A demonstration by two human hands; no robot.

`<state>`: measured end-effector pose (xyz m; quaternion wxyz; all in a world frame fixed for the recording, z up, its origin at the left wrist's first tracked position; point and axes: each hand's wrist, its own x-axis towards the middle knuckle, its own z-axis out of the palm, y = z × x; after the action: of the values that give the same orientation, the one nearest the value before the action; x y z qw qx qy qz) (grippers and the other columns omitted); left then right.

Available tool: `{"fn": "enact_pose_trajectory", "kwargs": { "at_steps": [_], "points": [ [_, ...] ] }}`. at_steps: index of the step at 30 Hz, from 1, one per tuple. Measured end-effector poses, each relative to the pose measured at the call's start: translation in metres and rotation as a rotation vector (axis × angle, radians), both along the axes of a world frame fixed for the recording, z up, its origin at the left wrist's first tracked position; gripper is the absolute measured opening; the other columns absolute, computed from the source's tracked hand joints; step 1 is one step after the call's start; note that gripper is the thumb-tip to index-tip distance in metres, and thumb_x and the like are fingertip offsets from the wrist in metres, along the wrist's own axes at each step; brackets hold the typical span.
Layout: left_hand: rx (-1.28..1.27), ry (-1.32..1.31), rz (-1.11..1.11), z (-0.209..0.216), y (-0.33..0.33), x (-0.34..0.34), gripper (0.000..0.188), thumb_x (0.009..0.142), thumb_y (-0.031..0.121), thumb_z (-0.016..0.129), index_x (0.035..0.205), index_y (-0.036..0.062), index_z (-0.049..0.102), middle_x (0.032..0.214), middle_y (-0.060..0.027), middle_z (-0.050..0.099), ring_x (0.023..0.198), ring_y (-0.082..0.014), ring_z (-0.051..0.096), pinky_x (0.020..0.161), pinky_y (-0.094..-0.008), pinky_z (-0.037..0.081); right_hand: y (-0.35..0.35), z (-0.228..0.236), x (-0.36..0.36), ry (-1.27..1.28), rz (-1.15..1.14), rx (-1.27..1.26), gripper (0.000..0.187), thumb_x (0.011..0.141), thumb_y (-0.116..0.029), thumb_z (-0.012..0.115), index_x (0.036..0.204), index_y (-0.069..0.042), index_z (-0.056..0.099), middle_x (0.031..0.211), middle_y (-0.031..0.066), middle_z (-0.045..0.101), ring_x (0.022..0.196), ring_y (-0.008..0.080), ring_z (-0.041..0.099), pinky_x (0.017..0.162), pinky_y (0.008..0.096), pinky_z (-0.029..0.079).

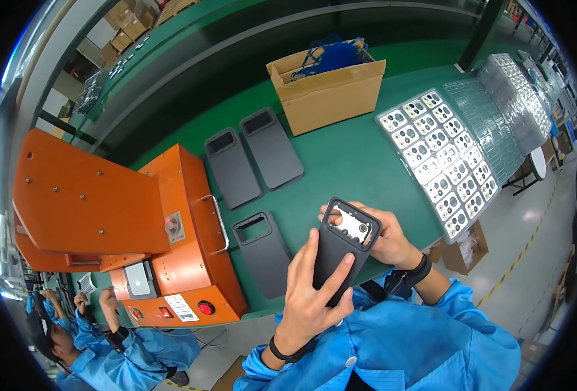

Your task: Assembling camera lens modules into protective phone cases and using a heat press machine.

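Observation:
My left hand (pixel 311 303) grips a dark grey phone case (pixel 336 260) in front of my body, its fingers along the back and edge. A wide camera opening sits at the case's top end. In that opening shows a shiny white camera plate (pixel 350 225) with a round hole at its right. My right hand (pixel 389 242) reaches round the case's upper right, fingers partly behind it at the opening. Whether those fingers hold the plate or only the case is hidden. Nearest on the table lies another grey case (pixel 266 260) with an open cutout.
Two more grey cases (pixel 236 173) lie farther back, their cutouts dark. An orange press machine (pixel 184 221) stands at left, and a co-worker (pixel 86 352) sits beyond it. A cardboard box (pixel 331 101) holds blue stuff. A clear tray (pixel 442 159) at right carries several camera plates.

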<state>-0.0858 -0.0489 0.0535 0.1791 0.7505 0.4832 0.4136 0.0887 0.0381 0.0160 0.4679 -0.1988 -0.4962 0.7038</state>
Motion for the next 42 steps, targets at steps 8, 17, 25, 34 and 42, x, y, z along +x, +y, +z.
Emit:
{"fn": "enact_pose_trajectory", "kwargs": {
  "at_steps": [8, 17, 25, 34, 42],
  "points": [
    [-0.002, 0.01, 0.023, -0.002, -0.005, -0.008, 0.053, 0.07, 0.021, 0.07, 0.122, 0.0132, 0.067, 0.142, -0.0358, 0.04, 0.12, -0.046, 0.052, 0.099, -0.0485, 0.044, -0.003, -0.009, 0.005, -0.002, 0.105, 0.026, 0.057, 0.089, -0.037, 0.069, 0.13, 0.0, 0.055, 0.143, 0.0203, 0.045, 0.135, 0.0295, 0.042, 0.111, 0.0432, 0.035],
    [-0.019, 0.009, -0.008, 0.0, -0.007, -0.014, 0.055, 0.068, 0.018, 0.071, 0.123, 0.0154, 0.067, 0.142, -0.035, 0.039, 0.119, -0.046, 0.052, 0.098, -0.0487, 0.044, -0.001, -0.011, 0.004, -0.031, 0.088, 0.108, 0.051, 0.088, -0.035, 0.069, 0.125, -0.001, 0.059, 0.14, 0.0196, 0.049, 0.134, 0.0307, 0.043, 0.11, 0.0438, 0.035],
    [-0.05, 0.018, -0.008, -0.001, -0.01, -0.012, 0.062, 0.064, 0.015, 0.074, 0.125, 0.0173, 0.066, 0.143, -0.0352, 0.039, 0.119, -0.0458, 0.052, 0.097, -0.0489, 0.045, -0.004, -0.014, 0.003, 0.026, 0.102, 0.031, 0.053, 0.087, -0.036, 0.07, 0.126, -0.001, 0.06, 0.138, 0.0194, 0.052, 0.134, 0.0315, 0.044, 0.111, 0.0446, 0.035],
    [-0.071, 0.075, 0.016, -0.001, -0.007, -0.009, 0.066, 0.06, 0.016, 0.078, 0.124, 0.0179, 0.066, 0.143, -0.0335, 0.04, 0.116, -0.0446, 0.053, 0.093, -0.0467, 0.048, -0.001, -0.013, 0.005, 0.055, 0.141, -0.009, 0.051, 0.09, -0.033, 0.068, 0.127, 0.001, 0.059, 0.139, 0.0213, 0.051, 0.133, 0.0317, 0.045, 0.11, 0.0448, 0.036],
    [-0.048, 0.112, 0.048, -0.003, -0.007, -0.006, 0.067, 0.059, 0.017, 0.08, 0.124, 0.0194, 0.066, 0.143, -0.0318, 0.041, 0.111, -0.0422, 0.055, 0.09, -0.0448, 0.05, 0.0, -0.01, 0.006, -0.004, 0.136, -0.059, 0.057, 0.088, -0.04, 0.069, 0.124, 0.004, 0.061, 0.134, 0.0206, 0.054, 0.13, 0.0318, 0.048, 0.108, 0.0444, 0.038]
  ]
}}
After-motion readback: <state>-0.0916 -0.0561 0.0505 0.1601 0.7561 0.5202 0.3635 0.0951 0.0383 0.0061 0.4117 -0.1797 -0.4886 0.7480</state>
